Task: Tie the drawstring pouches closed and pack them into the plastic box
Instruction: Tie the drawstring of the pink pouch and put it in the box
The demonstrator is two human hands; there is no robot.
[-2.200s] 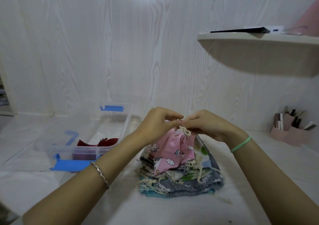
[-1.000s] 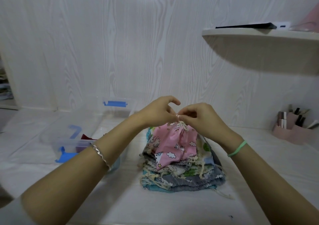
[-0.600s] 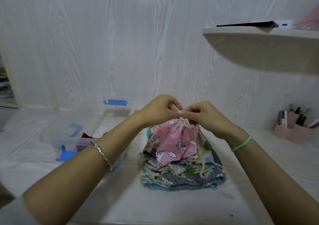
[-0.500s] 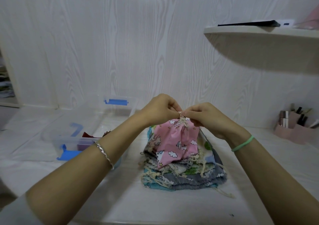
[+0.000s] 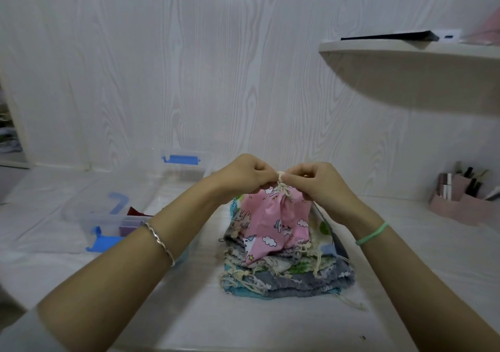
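While both hands pinch the cord (image 5: 281, 180) above the pink pouch (image 5: 273, 222), left hand (image 5: 244, 174) nearer the box (image 5: 81, 213), right hand (image 5: 318, 181) opposite, the pouch hangs straight below.

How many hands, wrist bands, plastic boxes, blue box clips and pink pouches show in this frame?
Hands: 2 (left hand, right hand)
Wrist bands: 2 (silver bracelet, green band)
Plastic box: 1
Blue clips: 3
Pink pouch: 1
Total: 9
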